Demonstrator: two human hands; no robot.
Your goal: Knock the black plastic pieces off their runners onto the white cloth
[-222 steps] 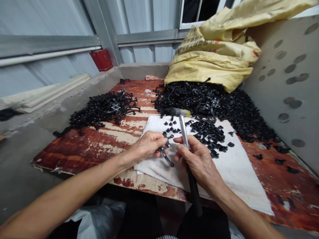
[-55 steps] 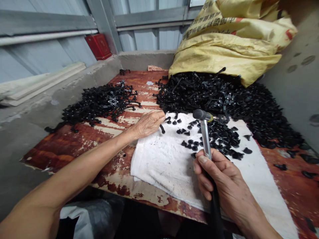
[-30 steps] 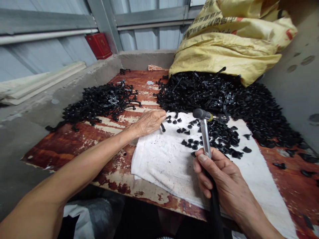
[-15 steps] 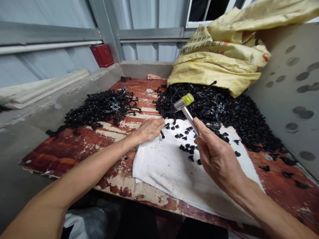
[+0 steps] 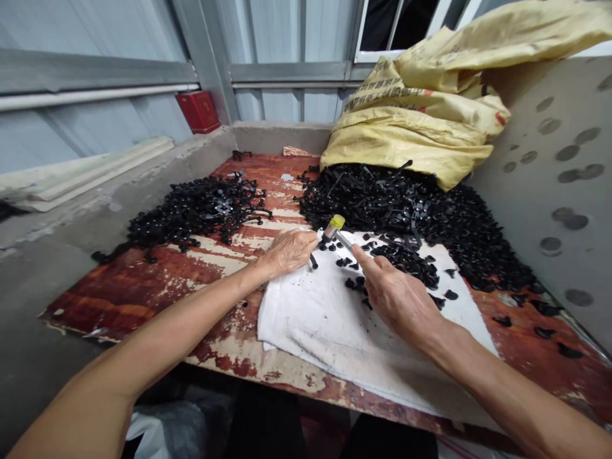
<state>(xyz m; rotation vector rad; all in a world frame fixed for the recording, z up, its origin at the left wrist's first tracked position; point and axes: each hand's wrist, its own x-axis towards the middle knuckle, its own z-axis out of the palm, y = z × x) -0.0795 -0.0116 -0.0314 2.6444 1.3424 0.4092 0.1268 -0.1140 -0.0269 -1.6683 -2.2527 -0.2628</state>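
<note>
This looks like a small workshop to us. We see bare walls [image 5: 282,38] of bumpy gray metal on the left and far sides. The wooden table [image 5: 138,290] has a red top that is worn in patches. On its left are lots of little black parts [image 5: 198,207], and on its right a bigger heap [image 5: 368,197] sits by a fat yellow sack [image 5: 406,140]. Nearer to us, a hammer [image 5: 344,241] is over a white cloth [image 5: 310,319].
</note>
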